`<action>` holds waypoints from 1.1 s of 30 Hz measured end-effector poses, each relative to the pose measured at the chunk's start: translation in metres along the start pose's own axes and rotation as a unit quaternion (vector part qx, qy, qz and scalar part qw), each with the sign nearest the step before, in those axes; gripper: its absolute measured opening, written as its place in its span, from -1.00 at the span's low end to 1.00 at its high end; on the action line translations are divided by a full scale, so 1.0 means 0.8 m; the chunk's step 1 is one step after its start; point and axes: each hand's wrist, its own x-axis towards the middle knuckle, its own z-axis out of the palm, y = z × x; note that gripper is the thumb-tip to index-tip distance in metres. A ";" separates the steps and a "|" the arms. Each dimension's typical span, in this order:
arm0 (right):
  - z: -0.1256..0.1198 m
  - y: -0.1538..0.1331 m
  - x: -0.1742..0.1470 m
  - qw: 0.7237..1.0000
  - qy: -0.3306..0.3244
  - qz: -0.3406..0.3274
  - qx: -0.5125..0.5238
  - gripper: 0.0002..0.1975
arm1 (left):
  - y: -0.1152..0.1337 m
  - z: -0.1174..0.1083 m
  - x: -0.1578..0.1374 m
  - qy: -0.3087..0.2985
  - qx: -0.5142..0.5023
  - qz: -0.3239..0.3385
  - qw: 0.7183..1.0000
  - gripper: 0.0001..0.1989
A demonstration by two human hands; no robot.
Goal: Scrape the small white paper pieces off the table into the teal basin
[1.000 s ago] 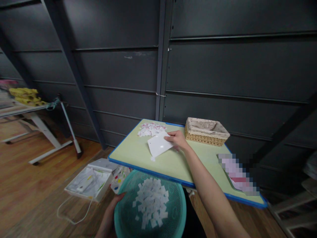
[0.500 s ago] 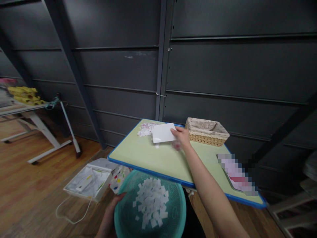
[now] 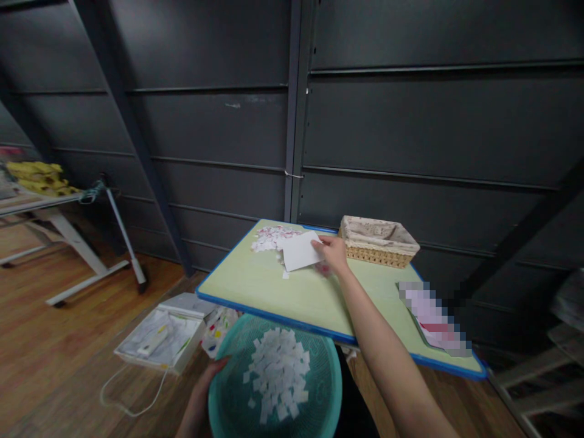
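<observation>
My right hand (image 3: 334,252) grips a flat white card (image 3: 299,251) by its right edge, low over the pale green tabletop (image 3: 255,292). Just behind and left of the card lies a heap of small white paper pieces (image 3: 267,238), some with reddish marks. Something reddish, blurred, shows under my right hand. My left hand (image 3: 207,380) holds the left rim of a round teal plastic basket (image 3: 319,377), its thumb over the rim and the other fingers hidden. Inside the basket is a pile of white paper squares (image 3: 279,371).
At the table's back right stands a cloth-lined wicker basket (image 3: 378,243). A blurred-out flat item (image 3: 433,319) lies near the right edge. On the floor to the left sits a white box (image 3: 159,340) with a cord. Farther left is another table (image 3: 77,237); a dark panelled wall closes the back.
My right hand has tilted the white card and drawn it slightly toward me over the table. The left hand and the teal basket stay almost where they were.
</observation>
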 end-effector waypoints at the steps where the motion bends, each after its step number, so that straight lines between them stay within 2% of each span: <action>1: -0.001 0.001 0.001 1.000 0.007 0.000 0.004 -0.56 | 0.001 0.001 -0.001 -0.001 0.001 0.000 1.000 -0.31; 4: -0.002 -0.001 0.001 1.000 0.022 -0.002 -0.017 -0.58 | 0.002 0.003 -0.003 0.006 0.003 -0.010 1.000 -0.31; 9: -0.003 -0.010 -0.004 0.998 0.012 -0.021 -0.057 -0.63 | 0.003 0.004 -0.003 0.007 -0.002 -0.028 1.000 -0.34; 16: -0.005 -0.012 -0.005 0.993 0.022 -0.034 -0.110 -0.66 | 0.007 0.011 -0.011 0.026 0.001 -0.019 1.000 -0.42; 20: -0.004 -0.012 -0.004 0.994 0.042 -0.035 -0.094 -0.66 | 0.004 0.004 -0.005 0.018 -0.012 -0.023 1.000 -0.38; 26: -0.002 -0.016 -0.009 0.994 0.003 -0.065 -0.088 -0.66 | -0.003 -0.006 0.005 -0.029 -0.046 -0.025 0.998 -0.27; 33: -0.004 -0.015 -0.007 0.996 -0.012 -0.055 -0.063 -0.63 | -0.003 -0.009 0.010 -0.021 -0.034 -0.012 0.999 -0.25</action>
